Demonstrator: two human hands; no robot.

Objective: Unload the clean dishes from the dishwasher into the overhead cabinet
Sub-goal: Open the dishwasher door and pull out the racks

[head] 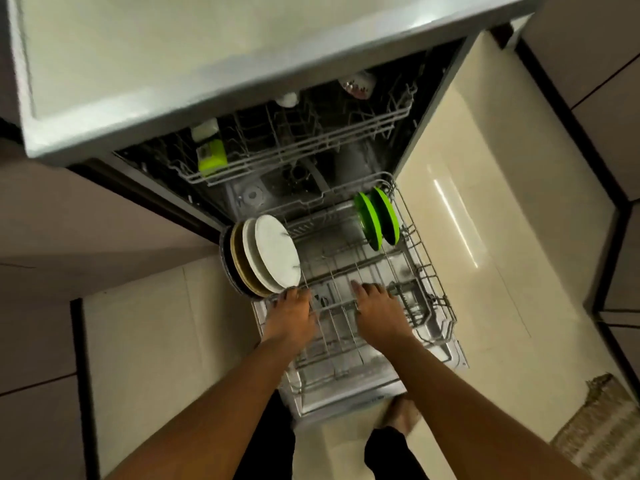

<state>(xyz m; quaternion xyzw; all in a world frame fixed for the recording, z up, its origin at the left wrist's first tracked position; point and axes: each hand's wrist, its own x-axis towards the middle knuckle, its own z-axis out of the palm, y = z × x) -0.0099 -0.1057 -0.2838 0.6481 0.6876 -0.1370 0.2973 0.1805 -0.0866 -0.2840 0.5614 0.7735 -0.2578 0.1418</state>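
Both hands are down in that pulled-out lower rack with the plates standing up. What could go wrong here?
A jolt of the grey wire lower rack could rattle the upright white and tan round plates against each other, since they lean close together. The left hand is right beside them and might knock one. The two bright green plates stand near the rack's edge and could tip.

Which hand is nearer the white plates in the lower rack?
Left. The left hand sits right at the bottom edge of the white plates. The right hand is further right, over the lower rack wires.
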